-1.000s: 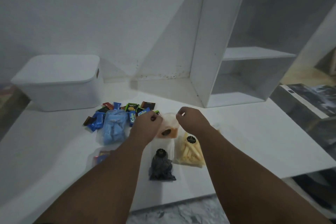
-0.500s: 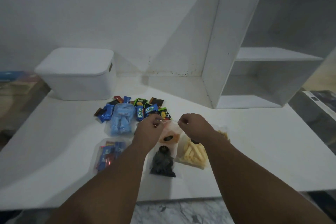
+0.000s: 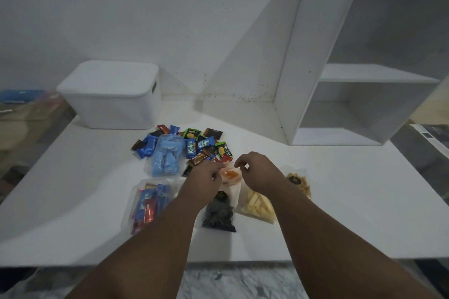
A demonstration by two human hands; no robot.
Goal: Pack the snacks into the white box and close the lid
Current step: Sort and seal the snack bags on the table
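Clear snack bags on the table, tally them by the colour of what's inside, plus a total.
light blue bag: 1
red and blue bag: 1
orange bag: 1
black bag: 1
pale yellow bag: 1
golden brown bag: 1
Total: 6

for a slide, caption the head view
Left hand and right hand pinch the orange snack bag; white box lidded behind.

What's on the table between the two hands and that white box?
The head view shows a heap of small wrapped snacks and a clear bag of blue pieces between the white box and the left hand and right hand.
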